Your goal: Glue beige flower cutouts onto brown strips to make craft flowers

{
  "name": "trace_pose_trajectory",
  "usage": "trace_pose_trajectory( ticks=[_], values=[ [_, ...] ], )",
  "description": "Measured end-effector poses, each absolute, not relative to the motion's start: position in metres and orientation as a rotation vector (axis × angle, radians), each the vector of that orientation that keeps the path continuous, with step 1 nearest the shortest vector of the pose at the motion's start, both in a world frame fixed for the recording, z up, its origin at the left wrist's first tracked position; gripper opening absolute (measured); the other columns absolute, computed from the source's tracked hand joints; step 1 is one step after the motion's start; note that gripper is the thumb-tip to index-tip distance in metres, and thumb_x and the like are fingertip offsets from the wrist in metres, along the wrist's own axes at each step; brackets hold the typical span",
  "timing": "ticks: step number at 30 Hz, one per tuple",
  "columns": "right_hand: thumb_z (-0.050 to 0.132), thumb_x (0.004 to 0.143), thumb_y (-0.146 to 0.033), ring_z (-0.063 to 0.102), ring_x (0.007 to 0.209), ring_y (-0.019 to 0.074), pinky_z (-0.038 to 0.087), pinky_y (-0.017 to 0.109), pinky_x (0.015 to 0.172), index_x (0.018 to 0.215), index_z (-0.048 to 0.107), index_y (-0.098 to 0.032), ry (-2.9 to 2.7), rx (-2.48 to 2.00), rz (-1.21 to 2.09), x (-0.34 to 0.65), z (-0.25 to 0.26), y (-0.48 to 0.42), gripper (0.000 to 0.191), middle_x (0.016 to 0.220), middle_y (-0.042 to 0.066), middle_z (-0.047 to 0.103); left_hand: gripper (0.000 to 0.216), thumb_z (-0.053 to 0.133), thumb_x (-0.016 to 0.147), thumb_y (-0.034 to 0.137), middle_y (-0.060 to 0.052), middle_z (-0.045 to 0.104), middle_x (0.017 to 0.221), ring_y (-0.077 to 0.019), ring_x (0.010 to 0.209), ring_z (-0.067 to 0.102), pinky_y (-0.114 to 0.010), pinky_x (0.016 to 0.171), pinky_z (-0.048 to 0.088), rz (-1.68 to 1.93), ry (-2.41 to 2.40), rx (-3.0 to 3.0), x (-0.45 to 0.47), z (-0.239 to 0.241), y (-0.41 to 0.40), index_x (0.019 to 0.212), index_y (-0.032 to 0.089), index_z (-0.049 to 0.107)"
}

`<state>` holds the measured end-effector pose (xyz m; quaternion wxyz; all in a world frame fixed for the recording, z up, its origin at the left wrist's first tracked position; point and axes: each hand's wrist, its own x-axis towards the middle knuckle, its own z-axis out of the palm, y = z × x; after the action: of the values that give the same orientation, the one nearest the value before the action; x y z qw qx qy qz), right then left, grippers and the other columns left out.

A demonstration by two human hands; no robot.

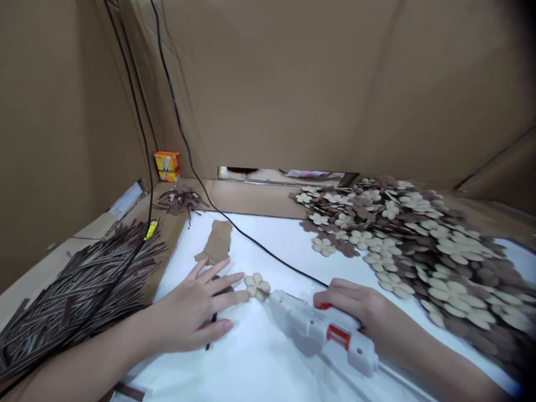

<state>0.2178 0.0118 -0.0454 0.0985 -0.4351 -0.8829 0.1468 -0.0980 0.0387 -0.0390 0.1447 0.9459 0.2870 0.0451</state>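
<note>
An orange-and-yellow box (166,166) stands at the back, its label too small to read. The left hand (188,308) lies flat on a white sheet (259,357), its fingers (221,282) spread wide, one tip touching a cream paper flower (257,286). The right hand (347,304) curls around a white hot glue gun (322,332), its nozzle just beside the flower. A heap of cream and brown paper flowers (402,245) lies to the right.

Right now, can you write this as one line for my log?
left hand: flat, beside cream flower cutout | right hand: on white glue gun | nearby: brown strips
</note>
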Motion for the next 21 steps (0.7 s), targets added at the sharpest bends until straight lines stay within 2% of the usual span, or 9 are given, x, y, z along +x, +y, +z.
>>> trace_pose_trajectory(
  ticks=[7, 11, 15, 21],
  values=[
    [0.049, 0.082, -0.033, 0.059, 0.064, 0.0190, 0.041, 0.028, 0.054, 0.085, 0.062, -0.021, -2.547, -1.333, 0.492, 0.219, -0.044, 0.014, 0.017, 0.070, 0.007, 0.060, 0.047, 0.043, 0.086, 0.042, -0.004, 0.034, 0.142, -0.0334, 0.135, 0.012, -0.066, 0.101, 0.009, 0.155, 0.730, 2.712, -0.094, -0.043, 0.042, 0.131, 0.031, 0.037],
    [0.048, 0.081, -0.028, 0.057, 0.061, 0.0178, 0.041, 0.027, 0.054, 0.085, 0.061, -0.022, -2.538, -1.364, 0.496, 0.224, -0.048, 0.015, 0.015, 0.071, 0.006, 0.058, 0.054, 0.042, 0.086, 0.042, -0.006, 0.037, 0.141, -0.0313, 0.135, 0.014, -0.064, 0.103, 0.006, 0.165, 0.757, 2.684, -0.093, -0.038, 0.039, 0.136, 0.027, 0.029],
    [0.048, 0.081, -0.029, 0.058, 0.062, 0.0183, 0.043, 0.028, 0.057, 0.085, 0.061, -0.021, -2.487, -1.375, 0.506, 0.227, -0.046, 0.014, 0.015, 0.072, 0.006, 0.058, 0.045, 0.040, 0.088, 0.036, -0.004, 0.032, 0.143, -0.0314, 0.134, 0.017, -0.062, 0.103, 0.011, 0.160, 0.885, 2.735, -0.089, -0.027, 0.037, 0.133, 0.033, 0.034],
    [0.046, 0.080, -0.028, 0.061, 0.065, 0.0204, 0.044, 0.029, 0.056, 0.083, 0.065, -0.020, -2.375, -1.357, 0.537, 0.237, -0.046, 0.016, 0.021, 0.074, 0.008, 0.064, 0.046, 0.038, 0.088, 0.043, -0.004, 0.031, 0.144, -0.0328, 0.133, 0.018, -0.064, 0.101, 0.010, 0.107, 0.827, 2.804, -0.086, -0.038, 0.042, 0.134, 0.039, 0.032]
  ],
)
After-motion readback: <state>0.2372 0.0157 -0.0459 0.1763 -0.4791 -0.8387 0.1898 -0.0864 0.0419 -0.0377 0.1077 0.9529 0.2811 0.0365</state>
